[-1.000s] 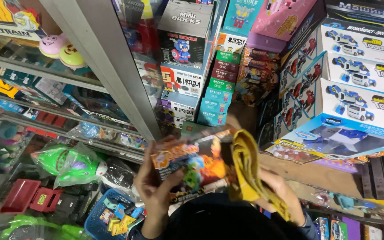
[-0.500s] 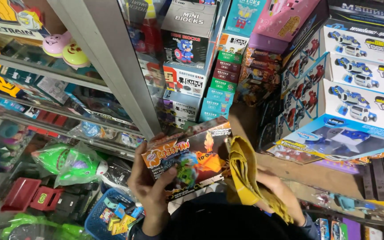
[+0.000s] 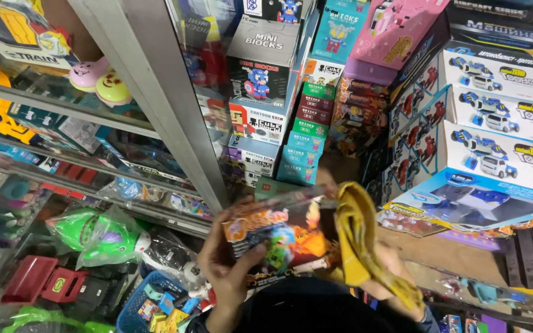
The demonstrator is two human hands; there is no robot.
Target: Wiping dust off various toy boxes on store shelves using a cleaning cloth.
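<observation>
An orange toy box (image 3: 285, 231) with a bright cartoon picture is held up in front of the shelves. My left hand (image 3: 226, 262) grips its left edge, thumb across the front. My right hand (image 3: 387, 277) is at the box's right side and holds a yellow cloth (image 3: 359, 240), which drapes down over the fingers. Most of that hand is hidden by the cloth.
Stacked toy boxes (image 3: 266, 92) fill the shelf ahead, with white robot-car boxes (image 3: 501, 117) at right. A metal post (image 3: 168, 105) stands left of centre. Below left lie a bagged green toy (image 3: 97, 234), red boxes (image 3: 44, 280) and a blue basket (image 3: 152, 305) of small items.
The box has risen slightly and shifted right in my hands. The yellow cloth has moved up against its right edge.
</observation>
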